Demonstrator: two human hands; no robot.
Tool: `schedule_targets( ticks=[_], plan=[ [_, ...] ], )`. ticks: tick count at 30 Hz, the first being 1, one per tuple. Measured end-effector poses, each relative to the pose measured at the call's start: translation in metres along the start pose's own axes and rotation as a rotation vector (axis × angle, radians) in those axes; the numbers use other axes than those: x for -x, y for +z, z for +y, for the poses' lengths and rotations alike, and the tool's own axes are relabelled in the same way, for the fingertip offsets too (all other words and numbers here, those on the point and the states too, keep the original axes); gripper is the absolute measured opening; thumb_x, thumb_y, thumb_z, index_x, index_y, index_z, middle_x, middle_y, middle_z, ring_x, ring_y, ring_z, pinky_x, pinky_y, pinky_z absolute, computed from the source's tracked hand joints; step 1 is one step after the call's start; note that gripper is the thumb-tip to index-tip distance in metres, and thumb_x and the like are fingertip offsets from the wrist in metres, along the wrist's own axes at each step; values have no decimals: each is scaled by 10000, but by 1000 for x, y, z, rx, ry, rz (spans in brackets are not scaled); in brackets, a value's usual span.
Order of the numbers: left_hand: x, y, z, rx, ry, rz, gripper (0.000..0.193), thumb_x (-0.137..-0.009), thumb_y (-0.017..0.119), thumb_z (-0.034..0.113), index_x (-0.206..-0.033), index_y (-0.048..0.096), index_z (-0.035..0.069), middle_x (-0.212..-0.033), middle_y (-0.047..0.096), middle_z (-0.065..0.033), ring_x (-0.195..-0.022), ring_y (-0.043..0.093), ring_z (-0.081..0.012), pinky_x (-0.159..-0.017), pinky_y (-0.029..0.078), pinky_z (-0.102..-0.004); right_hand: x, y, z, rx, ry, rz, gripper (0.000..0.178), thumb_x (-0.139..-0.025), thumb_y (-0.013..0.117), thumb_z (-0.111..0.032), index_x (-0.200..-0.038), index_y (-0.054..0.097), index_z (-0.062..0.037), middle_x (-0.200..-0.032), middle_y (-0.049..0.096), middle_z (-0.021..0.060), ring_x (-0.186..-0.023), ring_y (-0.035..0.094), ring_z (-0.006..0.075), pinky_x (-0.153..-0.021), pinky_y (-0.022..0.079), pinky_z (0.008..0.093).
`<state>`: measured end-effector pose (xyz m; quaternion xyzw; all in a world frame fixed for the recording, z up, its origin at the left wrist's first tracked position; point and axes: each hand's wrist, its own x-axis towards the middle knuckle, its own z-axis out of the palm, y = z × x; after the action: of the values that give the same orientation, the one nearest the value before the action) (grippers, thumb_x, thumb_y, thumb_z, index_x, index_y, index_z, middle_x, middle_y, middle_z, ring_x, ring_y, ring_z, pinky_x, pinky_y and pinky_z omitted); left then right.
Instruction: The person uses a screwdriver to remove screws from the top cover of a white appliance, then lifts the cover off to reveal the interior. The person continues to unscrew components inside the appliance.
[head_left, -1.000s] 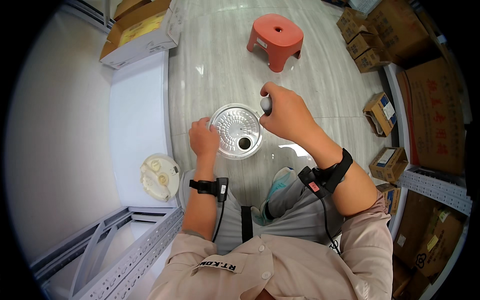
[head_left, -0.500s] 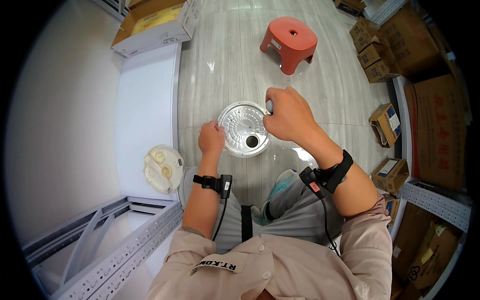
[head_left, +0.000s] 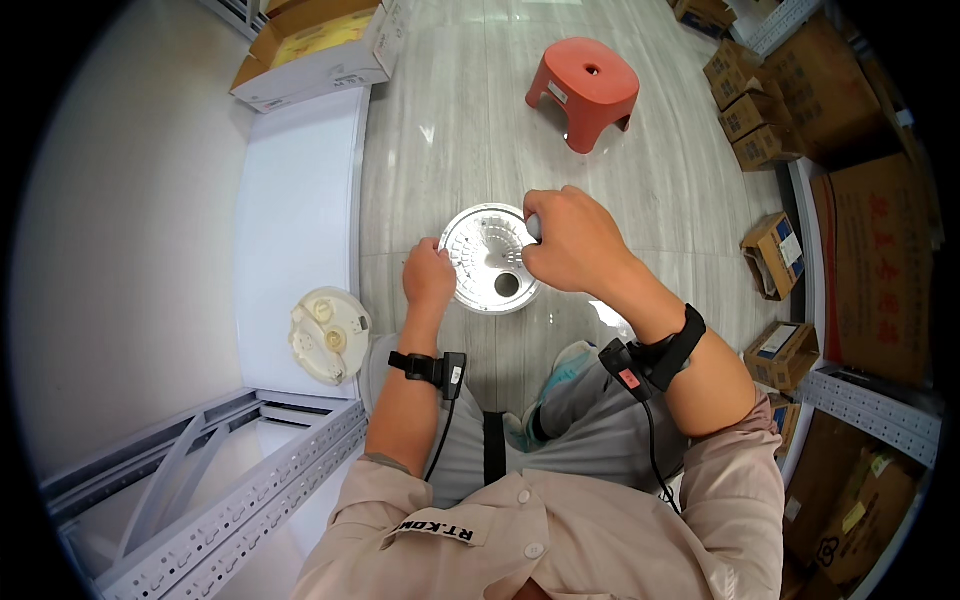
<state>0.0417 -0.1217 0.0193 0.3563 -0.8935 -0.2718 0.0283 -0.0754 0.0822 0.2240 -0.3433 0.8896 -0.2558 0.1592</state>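
Observation:
A round, shiny metal piece (head_left: 482, 258) with rings of small slots and one dark round hole near its lower right is in front of my knees, over the floor. My left hand (head_left: 430, 276) has its fingers closed on the left rim of it. At the opposite rim my right hand (head_left: 578, 240) is wrapped in a fist around a grey rounded handle (head_left: 534, 228); only its end shows, and what it belongs to is hidden. Left of my left knee, a round cream-white plastic part (head_left: 326, 340) lies with its moulded inner side up on the white shelf.
A red plastic stool (head_left: 588, 80) stands ahead on the grey tiled floor (head_left: 440, 120). On the left runs the white shelf (head_left: 300, 190), with an open carton (head_left: 325, 60) at its far end. Several cardboard boxes (head_left: 775, 255) line the right side. Metal shelf rails (head_left: 230, 490) are at lower left.
My right hand has shifted slightly left, toward the metal piece, and its thumb side now covers a bit of the rim. The metal's reflections have brightened. The view has moved a little.

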Motion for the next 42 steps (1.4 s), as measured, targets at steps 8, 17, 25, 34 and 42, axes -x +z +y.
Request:
schedule_targets(
  ticks=[8, 17, 25, 34, 42],
  plan=[
    [-10, 2, -11, 179, -66, -95, 309, -957, 654, 188, -1191, 670, -12, -1066, 760, -203, -954, 740, -343, -852, 562, -421, 2, -1, 4, -36, 34, -5, 293, -676, 642, -69, -953, 702, 5, -753, 681, 163, -892, 616, 362, -750, 509, 472],
    [-11, 0, -10, 382, -103, -133, 358, -946, 687, 172, -1212, 647, -64, -1046, 763, -211, -921, 745, -252, -812, 569, -357, 4, -9, 1, -5, 2, 38, 354, -663, 632, -75, -989, 719, 29, -929, 732, 187, -942, 654, 394, -772, 552, 487],
    [-16, -26, -51, 508, -149, -17, 347, -953, 683, 141, -1223, 623, -69, -1021, 759, -189, -831, 734, -218, -678, 571, -323, -7, -5, -20, -27, -33, 23, 295, -694, 655, -95, -966, 708, 5, -919, 723, 179, -937, 646, 375, -799, 543, 477],
    [9, -79, -73, 574, -343, 71, 340, -929, 702, 205, -1169, 681, -34, -1037, 772, -188, -901, 754, -284, -826, 575, -381, -33, 20, -53, -64, -254, 75, 255, -712, 691, -127, -944, 674, -23, -872, 683, 169, -901, 633, 375, -764, 533, 476],
    [49, -98, -155, 845, -537, 225, 355, -931, 706, 119, -1222, 609, -60, -990, 734, -168, -794, 730, -215, -637, 615, -345, -20, 43, -106, -209, -541, 95, 243, -705, 700, -111, -929, 612, -78, -841, 628, 124, -843, 610, 347, -698, 504, 460]
  ],
)
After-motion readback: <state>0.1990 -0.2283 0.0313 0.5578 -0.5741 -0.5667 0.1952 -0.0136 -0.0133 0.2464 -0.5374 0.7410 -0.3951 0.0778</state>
